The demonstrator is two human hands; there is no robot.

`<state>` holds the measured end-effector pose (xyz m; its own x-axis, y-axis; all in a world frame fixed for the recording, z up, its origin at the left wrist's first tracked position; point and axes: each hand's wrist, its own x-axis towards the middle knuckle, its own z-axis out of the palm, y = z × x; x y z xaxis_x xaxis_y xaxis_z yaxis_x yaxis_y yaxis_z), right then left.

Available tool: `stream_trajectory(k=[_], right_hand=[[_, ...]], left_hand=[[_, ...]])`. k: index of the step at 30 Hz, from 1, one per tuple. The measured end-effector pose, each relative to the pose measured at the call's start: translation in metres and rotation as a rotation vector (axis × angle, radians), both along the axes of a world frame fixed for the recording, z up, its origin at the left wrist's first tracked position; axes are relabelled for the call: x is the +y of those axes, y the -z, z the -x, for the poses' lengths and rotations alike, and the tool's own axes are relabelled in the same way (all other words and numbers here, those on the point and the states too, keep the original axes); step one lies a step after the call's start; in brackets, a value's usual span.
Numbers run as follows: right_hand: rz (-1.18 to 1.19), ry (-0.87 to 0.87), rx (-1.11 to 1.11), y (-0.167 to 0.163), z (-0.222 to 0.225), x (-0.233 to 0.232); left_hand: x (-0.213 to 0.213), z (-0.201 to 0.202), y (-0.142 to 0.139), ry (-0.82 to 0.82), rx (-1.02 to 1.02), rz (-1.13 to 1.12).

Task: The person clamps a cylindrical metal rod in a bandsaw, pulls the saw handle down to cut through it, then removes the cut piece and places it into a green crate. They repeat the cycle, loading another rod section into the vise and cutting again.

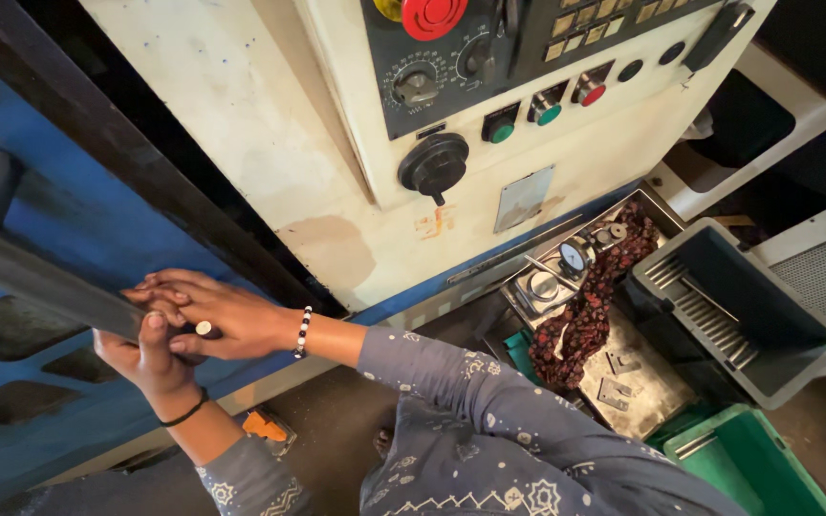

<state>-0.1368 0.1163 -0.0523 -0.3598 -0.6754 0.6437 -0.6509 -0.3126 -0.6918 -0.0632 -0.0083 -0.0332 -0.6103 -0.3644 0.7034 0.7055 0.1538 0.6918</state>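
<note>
Both hands are clamped on the dark door handle bar (40, 277) at the blue machine door (59, 210): left hand (150, 358) wrapped under, thumb up, right hand (207, 315) laid over it, fingers pressed together. The bar runs off the left edge, and the fingertips behind it are hidden, with the cream control panel (489, 105) close on the right.

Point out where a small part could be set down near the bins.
The grey bin has bare floor beside its row of metal rods. The metal plate between it and the patterned cloth is partly free. The tray with the gauge is crowded. Both hands grip the door bar.
</note>
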Motion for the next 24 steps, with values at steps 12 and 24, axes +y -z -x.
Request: stream_trajectory(k=[12,24], right_hand=[[-0.010,0.016,0.062,0.006,0.001,-0.004],[-0.007,0.026,0.090,0.005,0.003,-0.003]], left_hand=[[0.000,-0.001,0.002,0.025,-0.016,-0.036],[0.012,-0.009,-0.012,-0.069,-0.095,-0.032]])
